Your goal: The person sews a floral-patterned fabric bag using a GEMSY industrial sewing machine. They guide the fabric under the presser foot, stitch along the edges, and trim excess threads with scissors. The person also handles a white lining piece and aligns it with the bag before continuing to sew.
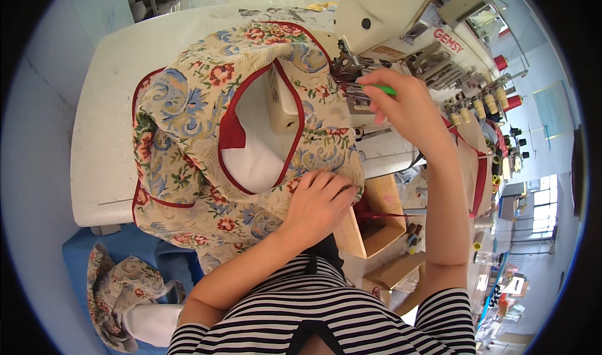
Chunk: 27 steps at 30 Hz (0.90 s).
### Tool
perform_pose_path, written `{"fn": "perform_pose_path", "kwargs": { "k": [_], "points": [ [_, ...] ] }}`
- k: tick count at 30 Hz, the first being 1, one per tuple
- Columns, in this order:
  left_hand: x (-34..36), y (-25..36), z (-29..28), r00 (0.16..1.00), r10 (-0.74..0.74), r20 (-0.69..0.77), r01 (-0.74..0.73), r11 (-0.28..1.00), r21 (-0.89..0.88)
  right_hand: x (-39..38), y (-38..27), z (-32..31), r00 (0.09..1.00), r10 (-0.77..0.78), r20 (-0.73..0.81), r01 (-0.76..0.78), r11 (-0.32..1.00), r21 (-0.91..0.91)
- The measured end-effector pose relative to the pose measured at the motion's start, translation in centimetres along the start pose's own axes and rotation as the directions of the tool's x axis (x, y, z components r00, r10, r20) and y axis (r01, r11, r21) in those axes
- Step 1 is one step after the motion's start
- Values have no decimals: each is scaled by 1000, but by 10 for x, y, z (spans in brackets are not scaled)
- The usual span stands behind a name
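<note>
A beige tapestry-like fabric piece (194, 161) with red, blue and green flowers lies across the sewing machine's table. Dark red binding edges it and rings a large opening in its middle. My left hand (320, 201) rests on the fabric's near right part, fingers stretched out and lying flat. My right hand (401, 101) is closed around a thin tool with a green handle (384, 89), beside the needle area of the cream sewing machine (382, 16). The fabric's far right edge reaches up to the presser foot (348, 57). The tool's tip is hard to make out there.
Spools of thread (489, 104) stand on the right. An open cardboard box (379, 220) sits below the table's right edge. More floral fabric (125, 292) lies at lower left over blue cloth (75, 255). A wall (44, 117) runs along the left.
</note>
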<state>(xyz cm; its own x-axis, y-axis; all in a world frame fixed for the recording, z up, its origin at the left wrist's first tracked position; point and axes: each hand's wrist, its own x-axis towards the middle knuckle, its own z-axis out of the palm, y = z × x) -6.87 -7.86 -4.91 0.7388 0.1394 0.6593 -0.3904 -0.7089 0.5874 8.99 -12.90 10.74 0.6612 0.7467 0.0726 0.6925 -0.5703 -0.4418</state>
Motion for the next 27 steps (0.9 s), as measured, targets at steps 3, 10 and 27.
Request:
{"fn": "perform_pose_path", "kwargs": {
  "k": [3, 10, 27],
  "points": [
    [0, 0, 1, 1000, 13, -17, -12, 1000, 10, -4, -1, -2, 998, -48, -37, 47, 998, -48],
    [2, 4, 0, 999, 31, -21, -30, 998, 63, -67, -6, -10, 982, 69, -177, -39, 985, 169],
    [12, 24, -11, 992, -7, 129, -20, 978, 206, -111, 98, 56, 965, 179, -193, -127, 958, 256]
  ]
}}
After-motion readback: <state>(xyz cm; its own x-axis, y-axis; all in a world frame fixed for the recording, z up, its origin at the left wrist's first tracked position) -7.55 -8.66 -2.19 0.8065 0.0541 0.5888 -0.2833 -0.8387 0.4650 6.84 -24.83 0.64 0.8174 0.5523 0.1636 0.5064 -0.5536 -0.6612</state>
